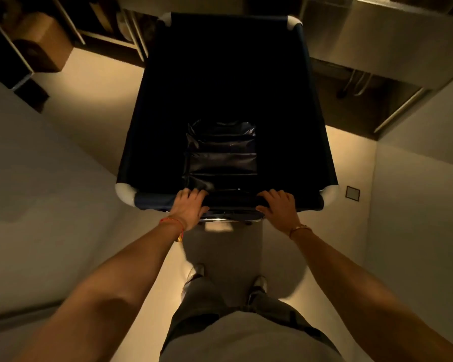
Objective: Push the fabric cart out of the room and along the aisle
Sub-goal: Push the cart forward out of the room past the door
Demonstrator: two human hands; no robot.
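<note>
1. The fabric cart (228,82) stands on the pale floor (94,105) directly ahead of the person, its dark cloth walls forming a deep open bin.
2. White rounded corner pieces (124,193) mark all four corners of the cart's top frame.
3. The left hand (187,207) rests on the near top rail of the cart, left of the middle, fingers curled over the rail's edge and thumb below; its grip is wrapped around the rail.
4. The right hand (279,206) sits on the same rail, right of the middle, fingers bent over the top in the same closed grip.
5. A red cord bracelet (174,224) circles the left wrist; a gold bangle (300,229) circles the right wrist.
6. Inside the bin, near the person's side, lies a folded, shiny black plastic sheet (220,155).
7. A chrome bar (230,220) shows just under the near rail between the hands.
8. Open shelves (24,48) with a brown cardboard box (47,40) stand at far left; a steel bench (377,48) runs along the far right.
9. Plain walls close in on both sides of the person, whose shoes (258,284) point toward the cart.
</note>
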